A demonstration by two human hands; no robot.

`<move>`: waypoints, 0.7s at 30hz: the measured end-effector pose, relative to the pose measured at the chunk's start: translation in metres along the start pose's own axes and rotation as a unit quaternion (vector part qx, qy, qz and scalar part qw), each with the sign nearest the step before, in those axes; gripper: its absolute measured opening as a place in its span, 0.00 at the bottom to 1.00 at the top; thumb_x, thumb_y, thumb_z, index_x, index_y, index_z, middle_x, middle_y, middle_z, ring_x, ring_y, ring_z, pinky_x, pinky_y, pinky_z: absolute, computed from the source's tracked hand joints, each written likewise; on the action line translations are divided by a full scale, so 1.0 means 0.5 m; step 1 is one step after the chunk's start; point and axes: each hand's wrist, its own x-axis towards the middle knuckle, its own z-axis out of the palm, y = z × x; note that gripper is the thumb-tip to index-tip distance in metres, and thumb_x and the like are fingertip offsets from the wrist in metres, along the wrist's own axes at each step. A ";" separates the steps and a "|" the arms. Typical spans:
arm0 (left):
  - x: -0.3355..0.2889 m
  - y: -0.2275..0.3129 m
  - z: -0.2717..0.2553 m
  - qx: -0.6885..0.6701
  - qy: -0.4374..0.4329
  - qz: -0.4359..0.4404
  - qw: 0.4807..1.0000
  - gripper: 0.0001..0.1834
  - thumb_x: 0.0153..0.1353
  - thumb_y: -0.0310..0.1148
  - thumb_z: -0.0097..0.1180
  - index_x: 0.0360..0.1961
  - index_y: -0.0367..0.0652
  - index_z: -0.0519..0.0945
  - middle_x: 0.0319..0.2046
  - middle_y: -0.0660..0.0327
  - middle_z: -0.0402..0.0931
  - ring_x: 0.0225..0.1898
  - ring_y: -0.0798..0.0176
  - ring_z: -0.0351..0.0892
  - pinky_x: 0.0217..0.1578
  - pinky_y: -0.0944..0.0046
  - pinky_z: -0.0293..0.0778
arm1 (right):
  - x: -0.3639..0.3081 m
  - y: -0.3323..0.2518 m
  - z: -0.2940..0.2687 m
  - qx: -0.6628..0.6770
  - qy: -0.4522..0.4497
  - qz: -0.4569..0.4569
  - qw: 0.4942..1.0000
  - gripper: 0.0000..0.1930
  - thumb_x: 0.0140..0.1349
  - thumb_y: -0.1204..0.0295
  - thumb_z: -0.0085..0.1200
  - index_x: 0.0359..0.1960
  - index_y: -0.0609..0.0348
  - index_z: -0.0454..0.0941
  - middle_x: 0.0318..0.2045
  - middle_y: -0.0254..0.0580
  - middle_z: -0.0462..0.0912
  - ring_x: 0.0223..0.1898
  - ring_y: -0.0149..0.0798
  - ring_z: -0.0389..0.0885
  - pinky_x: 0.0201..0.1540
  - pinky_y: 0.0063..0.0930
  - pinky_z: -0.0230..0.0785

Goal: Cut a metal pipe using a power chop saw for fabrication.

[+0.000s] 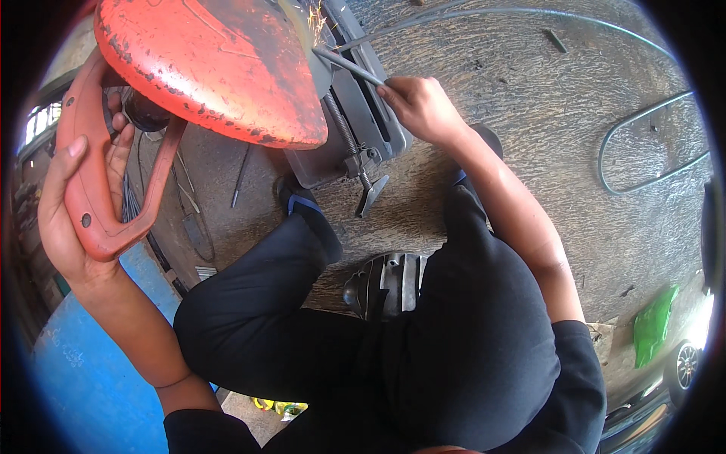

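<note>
My left hand (pixel 64 227) is wrapped around the red loop handle (pixel 87 174) of a cut-off saw at the upper left. The saw's worn red blade guard (pixel 219 76) hides most of the disc. In my right hand (pixel 423 110) is a thin grey metal rod (pixel 355 68), pinched by the fingers. Its far end reaches to the disc beside the guard, where orange sparks (pixel 316 21) fly up. Under the rod lies the saw's grey base (pixel 386 125), with a threaded clamp screw (pixel 342 125) ending in a flat handle (pixel 371 197).
A finned metal casting (pixel 404 284) stands on the floor between my legs. Long bent rods (pixel 605 151) lie at the right, near a green sheet (pixel 655 325) and a vehicle wheel (pixel 686 365). A blue panel (pixel 106 340) is at the lower left.
</note>
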 end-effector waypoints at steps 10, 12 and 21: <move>0.000 0.000 0.003 0.003 0.007 0.004 1.000 0.28 0.61 0.25 0.48 0.62 0.28 0.58 0.55 0.43 0.67 0.55 0.51 0.71 0.60 0.56 0.66 | 0.000 0.017 0.013 -0.051 0.050 -0.094 0.993 0.10 0.58 0.68 0.55 0.27 0.63 0.77 0.19 0.54 0.76 0.25 0.57 0.78 0.29 0.44 0.71; -0.001 0.000 0.003 0.004 0.003 0.005 1.000 0.28 0.61 0.25 0.48 0.62 0.28 0.58 0.54 0.43 0.67 0.55 0.51 0.71 0.60 0.56 0.66 | 0.001 0.018 0.013 -0.088 0.077 -0.134 0.984 0.09 0.58 0.69 0.55 0.26 0.63 0.76 0.19 0.53 0.76 0.27 0.56 0.78 0.30 0.44 0.71; 0.006 0.001 -0.014 0.067 0.031 0.000 0.997 0.27 0.61 0.27 0.49 0.59 0.22 0.60 0.52 0.42 0.70 0.49 0.54 0.76 0.52 0.58 0.73 | 0.005 0.031 -0.014 0.094 -0.022 0.098 0.990 0.19 0.57 0.62 0.44 0.34 0.65 0.82 0.22 0.53 0.80 0.27 0.47 0.81 0.38 0.37 0.72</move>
